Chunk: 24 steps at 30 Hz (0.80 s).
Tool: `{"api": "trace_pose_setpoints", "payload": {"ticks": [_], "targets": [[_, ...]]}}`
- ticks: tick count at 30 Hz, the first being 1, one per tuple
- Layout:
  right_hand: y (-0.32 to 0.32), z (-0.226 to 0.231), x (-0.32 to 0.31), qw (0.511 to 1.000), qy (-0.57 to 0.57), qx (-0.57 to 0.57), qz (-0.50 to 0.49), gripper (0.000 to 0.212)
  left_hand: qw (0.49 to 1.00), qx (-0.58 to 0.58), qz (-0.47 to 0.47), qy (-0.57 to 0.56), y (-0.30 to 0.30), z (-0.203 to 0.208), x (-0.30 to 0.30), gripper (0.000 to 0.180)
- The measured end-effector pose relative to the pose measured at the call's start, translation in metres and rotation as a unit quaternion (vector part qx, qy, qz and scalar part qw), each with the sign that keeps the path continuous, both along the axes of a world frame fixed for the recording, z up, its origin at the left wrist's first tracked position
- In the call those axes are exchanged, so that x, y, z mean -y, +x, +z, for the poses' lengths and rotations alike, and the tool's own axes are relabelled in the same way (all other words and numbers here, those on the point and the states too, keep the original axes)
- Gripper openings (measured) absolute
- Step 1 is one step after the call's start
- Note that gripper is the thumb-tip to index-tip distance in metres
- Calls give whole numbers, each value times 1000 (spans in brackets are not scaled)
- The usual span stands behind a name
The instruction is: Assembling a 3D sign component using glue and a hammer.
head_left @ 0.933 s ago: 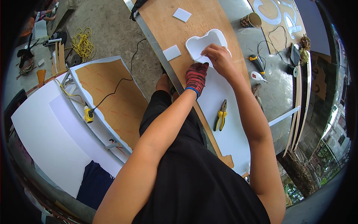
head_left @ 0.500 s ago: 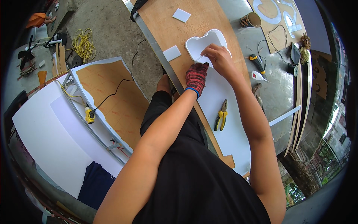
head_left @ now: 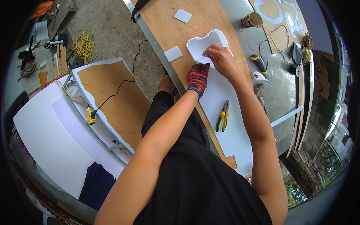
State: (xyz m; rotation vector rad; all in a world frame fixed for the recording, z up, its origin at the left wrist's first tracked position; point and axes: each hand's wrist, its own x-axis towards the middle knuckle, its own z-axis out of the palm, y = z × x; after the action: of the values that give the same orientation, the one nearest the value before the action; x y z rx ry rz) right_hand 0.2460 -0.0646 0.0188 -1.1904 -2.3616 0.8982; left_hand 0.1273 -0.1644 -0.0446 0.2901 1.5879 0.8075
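A white hollow shape with a wavy, cloud-like outline and raised walls [head_left: 194, 44] lies on the table. My left hand [head_left: 197, 79], in a red and black knitted glove with a blue cuff, grips the near end of its wall. Bare, my right hand [head_left: 220, 58] reaches over the shape with its fingers pinched on a thin white piece [head_left: 201, 58], whose tip points toward the left fingertips. The exact contact there is too small to make out. Pliers with yellow and black handles [head_left: 222, 117] rest on the white sheet [head_left: 234, 138] between my forearms.
Two small white plates [head_left: 182, 15] lie on the wooden board [head_left: 157, 22]. To the right are a patterned cup [head_left: 252, 20], a yellow-black tool [head_left: 258, 64] and a small white bottle [head_left: 260, 76]. At left stand a framed brown panel [head_left: 112, 90] and a black cable [head_left: 123, 84].
Both hands stay in nearly the same place on the white shape. At the far upper left, the orange-clad person has shifted a little.
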Motion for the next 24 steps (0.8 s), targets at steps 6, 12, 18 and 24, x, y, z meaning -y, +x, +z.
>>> {"api": "trace_pose_setpoints", "payload": {"ticks": [6, 12, 18, 24], "targets": [[0, 0, 1, 1000, -5, -1, -2, 12, 1000, -1, 0, -13, 0, 2, 0, 30], [-1, 0, 2, 1000, -7, -4, -4, 12, 1000, 9, 6, -23, -1, 8, 0, 30], [0, 0, 1, 1000, -7, -7, -3, 12, 1000, 14, 6, -22, -2, 7, -1, 30], [1, -2, 0, 1000, -14, -4, -1, 11, 1000, 13, 7, -20, 0, 6, -1, 29]]}}
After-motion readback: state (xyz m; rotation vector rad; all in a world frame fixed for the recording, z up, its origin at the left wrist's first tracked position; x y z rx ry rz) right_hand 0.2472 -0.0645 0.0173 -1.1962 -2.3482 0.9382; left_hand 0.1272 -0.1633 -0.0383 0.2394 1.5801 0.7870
